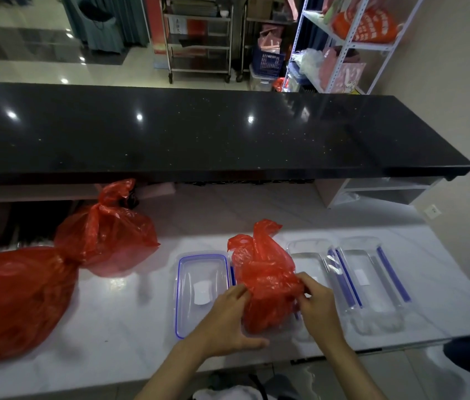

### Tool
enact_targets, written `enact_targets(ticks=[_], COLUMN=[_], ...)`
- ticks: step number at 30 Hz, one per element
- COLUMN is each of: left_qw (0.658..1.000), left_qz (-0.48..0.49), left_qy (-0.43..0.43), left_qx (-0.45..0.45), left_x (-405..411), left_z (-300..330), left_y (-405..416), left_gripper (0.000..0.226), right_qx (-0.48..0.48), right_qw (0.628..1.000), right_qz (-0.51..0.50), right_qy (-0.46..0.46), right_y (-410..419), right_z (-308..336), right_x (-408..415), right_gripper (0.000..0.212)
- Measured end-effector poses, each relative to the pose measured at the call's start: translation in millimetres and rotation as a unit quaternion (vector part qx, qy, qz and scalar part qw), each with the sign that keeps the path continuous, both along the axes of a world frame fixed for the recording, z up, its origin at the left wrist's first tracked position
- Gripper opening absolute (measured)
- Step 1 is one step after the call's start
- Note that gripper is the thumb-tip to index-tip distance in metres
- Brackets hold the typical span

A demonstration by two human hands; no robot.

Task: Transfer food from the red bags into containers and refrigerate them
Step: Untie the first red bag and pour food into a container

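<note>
- The task is looking barely begun: no food is showing in any container, and no fridge is in sight.
- A small red bag [265, 281] is sitting at lower centre of the frame on the white counter [129, 321], seemingly over a clear container whose edge is peeking out beneath it; what it is holding is not showing through the plastic.
- The left hand [228, 321] is resting against the bag's lower left side, fingers mostly straight and thumb spread along the counter, steadying rather than gripping.
- The right hand [316, 298] is pinching the bag's plastic on its right side, fingers curled onto the film, probably working it open.
- A blue-rimmed lid [202, 293] is lying flat just left of the bag.
- Two clear containers [372, 284] with blue clips are lying at lower right, beside each other; both are looking empty.
- Two bigger red bags are waiting, both knotted: one [106, 232] at centre left, another [14, 304] at the left edge, touching it.
- Still ahead, by my reading: emptying this bag, opening the other two, closing the lids, refrigerating everything.
</note>
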State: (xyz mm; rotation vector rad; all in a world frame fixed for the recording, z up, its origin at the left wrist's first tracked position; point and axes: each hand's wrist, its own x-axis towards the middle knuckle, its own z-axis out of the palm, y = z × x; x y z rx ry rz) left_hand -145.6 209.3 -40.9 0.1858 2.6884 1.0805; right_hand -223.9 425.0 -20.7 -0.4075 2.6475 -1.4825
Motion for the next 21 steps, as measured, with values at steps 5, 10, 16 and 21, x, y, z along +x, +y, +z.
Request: enact_targets(ticks=[5,10,16,21], left_qw=[0.990,0.979,0.966,0.950], left_qz=[0.101,0.148,0.155,0.179], left_qy=[0.096,0.111,0.173,0.185], left_qx=[0.015,0.082,0.112,0.176], left_x=[-8.2,-10.6,-17.7,-23.1], left_z=[5.1,6.2,4.4,20.0], left_y=[10.6,12.7,19.0,23.7], left_gripper=[0.048,0.031,0.021,0.022], right_qx=[-0.062,-0.064,0.004,-0.035], right_qw=[0.997,0.996,0.997,0.999], right_qz=[-0.037,0.010,0.071,0.017], right_qy=[-0.025,-0.064,-0.025,0.004], right_y=[-7.8,-1.2,3.2,2.1], right_z=[5.6,8.1,7.0,21.2], right_x=[-5.6,1.3,12.8,1.4], right_gripper=[0.022,0.019,0.057,0.037])
